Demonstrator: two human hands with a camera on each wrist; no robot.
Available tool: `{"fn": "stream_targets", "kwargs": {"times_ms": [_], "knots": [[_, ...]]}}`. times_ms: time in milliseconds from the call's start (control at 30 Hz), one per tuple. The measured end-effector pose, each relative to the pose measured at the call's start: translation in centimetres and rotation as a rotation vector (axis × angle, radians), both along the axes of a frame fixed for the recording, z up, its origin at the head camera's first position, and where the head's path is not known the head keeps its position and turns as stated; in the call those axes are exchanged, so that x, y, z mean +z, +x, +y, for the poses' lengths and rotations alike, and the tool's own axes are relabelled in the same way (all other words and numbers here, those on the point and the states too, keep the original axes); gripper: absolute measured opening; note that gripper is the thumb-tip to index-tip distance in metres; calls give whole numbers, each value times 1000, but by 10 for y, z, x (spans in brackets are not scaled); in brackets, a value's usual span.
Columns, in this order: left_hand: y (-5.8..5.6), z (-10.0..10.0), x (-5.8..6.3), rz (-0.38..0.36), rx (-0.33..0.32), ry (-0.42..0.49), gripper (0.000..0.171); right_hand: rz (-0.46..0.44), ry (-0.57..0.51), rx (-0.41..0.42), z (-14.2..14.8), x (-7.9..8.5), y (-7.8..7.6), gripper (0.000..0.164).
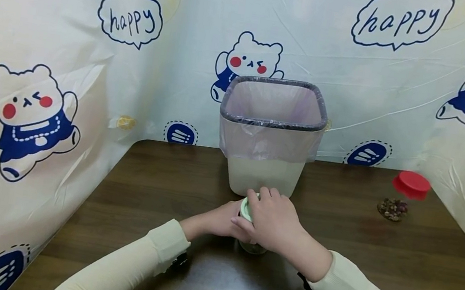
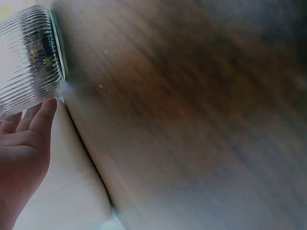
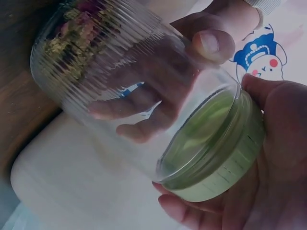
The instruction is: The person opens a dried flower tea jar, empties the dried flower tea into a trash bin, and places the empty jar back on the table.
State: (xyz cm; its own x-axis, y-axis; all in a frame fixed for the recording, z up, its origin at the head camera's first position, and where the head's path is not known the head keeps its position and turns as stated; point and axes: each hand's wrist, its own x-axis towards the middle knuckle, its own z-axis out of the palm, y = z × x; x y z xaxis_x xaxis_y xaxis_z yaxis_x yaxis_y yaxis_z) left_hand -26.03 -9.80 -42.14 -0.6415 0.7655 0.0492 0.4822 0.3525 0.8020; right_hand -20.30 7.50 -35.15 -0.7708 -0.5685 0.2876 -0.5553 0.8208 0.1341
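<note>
In the head view, the left hand (image 1: 221, 217) is wrapped round a glass jar (image 1: 252, 249) at the near middle of the table (image 1: 155, 178), while the right hand (image 1: 277, 222) grips the green lid (image 1: 246, 210) on its top. The bin (image 1: 262, 172) stands just beyond, on the far side; if an elbow or knuckle pushed forward, it could be knocked. Far to the right lie a red lid (image 1: 412, 185) and a small heap (image 1: 392, 209) of dried bits, which a wide sweep of the right arm might scatter.

In the left wrist view, the jar's base is at or very near the table, with dark contents (image 2: 41, 55) low inside. Smooth glass could spin in the left fingers if that hold were too slack for a twist.

In the right wrist view, the left fingers show through the clear wall, and the right fingers and thumb hold the lid's rim (whether its thread is engaged, I cannot tell). A crooked lid could bind, or a sudden release could jerk the jar over and spill the dried flowers.
</note>
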Motion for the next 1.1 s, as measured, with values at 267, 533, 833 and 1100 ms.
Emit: {"fn": "stream_targets", "kwargs": {"times_ms": [267, 533, 833, 1100], "knots": [[-3, 0, -7, -45, 46, -14, 73, -152, -47, 133, 8, 6, -8, 58], [-1, 0, -5, -33, 38, -5, 69, -261, -115, 279, 16, 7, -17, 48], [-3, 2, -7, -22, -34, 100, 56, -343, -146, 390, 18, 7, -23, 55], [-3, 1, -7, -14, -60, 131, 52, -354, -143, 443, 19, 6, -24, 60]]}}
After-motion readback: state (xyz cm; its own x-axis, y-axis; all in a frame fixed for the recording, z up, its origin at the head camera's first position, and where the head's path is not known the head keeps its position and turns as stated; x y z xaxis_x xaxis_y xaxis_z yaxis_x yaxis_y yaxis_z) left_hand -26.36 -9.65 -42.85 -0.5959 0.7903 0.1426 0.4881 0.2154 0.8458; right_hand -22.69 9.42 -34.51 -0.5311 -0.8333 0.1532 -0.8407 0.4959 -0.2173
